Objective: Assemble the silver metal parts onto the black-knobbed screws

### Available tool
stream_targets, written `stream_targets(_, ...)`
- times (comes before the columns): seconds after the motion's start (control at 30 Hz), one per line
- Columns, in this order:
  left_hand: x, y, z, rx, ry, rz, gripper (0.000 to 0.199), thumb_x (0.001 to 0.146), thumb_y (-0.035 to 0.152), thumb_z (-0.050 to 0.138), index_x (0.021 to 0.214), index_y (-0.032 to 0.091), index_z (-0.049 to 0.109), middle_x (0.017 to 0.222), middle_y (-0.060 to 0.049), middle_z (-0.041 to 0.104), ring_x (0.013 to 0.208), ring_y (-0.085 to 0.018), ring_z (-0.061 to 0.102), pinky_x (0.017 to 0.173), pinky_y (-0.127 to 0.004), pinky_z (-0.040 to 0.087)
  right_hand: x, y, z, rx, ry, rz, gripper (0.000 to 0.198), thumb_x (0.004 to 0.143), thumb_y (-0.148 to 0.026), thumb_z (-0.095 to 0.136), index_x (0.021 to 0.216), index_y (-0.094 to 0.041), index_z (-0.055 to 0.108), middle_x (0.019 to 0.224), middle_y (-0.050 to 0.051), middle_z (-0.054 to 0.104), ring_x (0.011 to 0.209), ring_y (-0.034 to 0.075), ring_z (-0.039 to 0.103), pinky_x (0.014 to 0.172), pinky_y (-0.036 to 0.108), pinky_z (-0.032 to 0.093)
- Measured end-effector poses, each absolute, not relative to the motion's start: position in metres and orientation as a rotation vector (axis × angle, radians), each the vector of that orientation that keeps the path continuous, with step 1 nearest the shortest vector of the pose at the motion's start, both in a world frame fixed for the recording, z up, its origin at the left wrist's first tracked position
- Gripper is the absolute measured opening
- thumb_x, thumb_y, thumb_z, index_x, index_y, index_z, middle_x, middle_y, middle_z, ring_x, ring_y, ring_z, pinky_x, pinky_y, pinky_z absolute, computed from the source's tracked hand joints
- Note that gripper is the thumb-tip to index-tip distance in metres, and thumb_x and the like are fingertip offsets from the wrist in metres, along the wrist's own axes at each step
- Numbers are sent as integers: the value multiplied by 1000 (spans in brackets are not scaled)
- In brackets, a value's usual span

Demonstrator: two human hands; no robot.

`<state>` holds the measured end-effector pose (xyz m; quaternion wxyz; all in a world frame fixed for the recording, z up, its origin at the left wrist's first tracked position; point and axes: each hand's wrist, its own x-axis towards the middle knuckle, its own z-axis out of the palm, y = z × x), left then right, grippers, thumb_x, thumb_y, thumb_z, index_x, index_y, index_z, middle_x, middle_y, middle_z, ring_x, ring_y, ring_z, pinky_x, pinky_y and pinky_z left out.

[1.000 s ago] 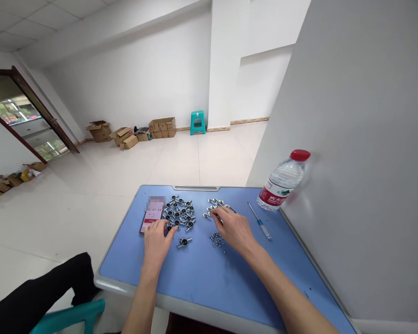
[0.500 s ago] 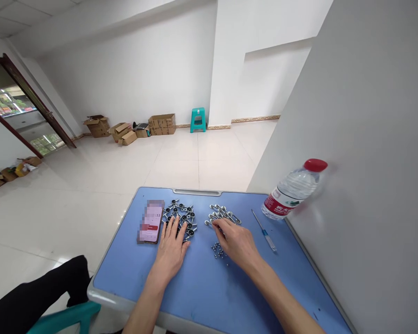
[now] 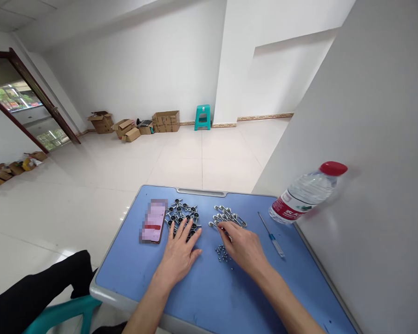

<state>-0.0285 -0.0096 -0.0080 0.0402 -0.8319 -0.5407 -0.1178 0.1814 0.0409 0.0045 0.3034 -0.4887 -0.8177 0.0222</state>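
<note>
My left hand [image 3: 179, 254] lies with its fingers spread over the near side of a cluster of small metal parts with round black centres [image 3: 179, 209]. It covers some of them. My right hand [image 3: 246, 247] is closed, thumb and fingertips together, at the near edge of a pile of silvery metal pieces with looped ends [image 3: 225, 212]. Whatever is between those fingertips is hidden. Just below, beside the right thumb, many tiny metal pieces [image 3: 222, 254] are scattered, too small to make out. To the right of this hand lies a screwdriver [image 3: 272, 237] with a blue and clear handle.
A phone [image 3: 153, 220] lies left of the black-centred parts on the blue table [image 3: 125, 264]. A red-capped water bottle [image 3: 304, 195] stands at the right edge against a grey panel [image 3: 376, 185]. Cardboard boxes [image 3: 166, 121] and a teal stool [image 3: 203, 117] are along the far wall.
The whole view has shifted slightly, so things appear a little further right. Both hands stay at the same piles, left spread and right pinched, with hardly any movement.
</note>
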Motion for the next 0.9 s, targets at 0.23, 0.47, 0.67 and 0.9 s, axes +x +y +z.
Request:
stream_targets(0.23,-27,-9,-7,-2534,-1654,-382,55,96,36,48,147,27,32,157,-8,29,146,-29,23,114,-60,28,185,43,7,-1358,-2173,85,27,96,-26,39,90,-22,65,86,5,74,65,18,67,53,27,39)
stream_targets(0.47,-23,-9,-9,-2579,-1584,-414,49,96,37,46,143,24,40,153,-8,37,142,-28,32,115,-60,25,192,50,7,-1465,-2132,104,27,96,-26,40,91,-22,66,87,6,73,69,19,67,56,26,39)
stream_targets(0.67,-22,-10,-3,-2598,-1554,-472,46,98,33,43,143,22,40,150,-10,42,140,-27,35,114,-59,27,206,60,12,-1636,-2088,144,21,93,-24,45,92,-21,66,88,4,74,71,19,67,57,26,36)
stream_targets(0.9,-20,-17,7,-2568,-1510,-843,29,98,27,40,118,21,60,118,-8,67,119,-23,56,109,-52,36,213,65,13,-1737,-2054,183,21,92,-22,47,93,-21,67,90,5,73,74,18,66,58,26,36)
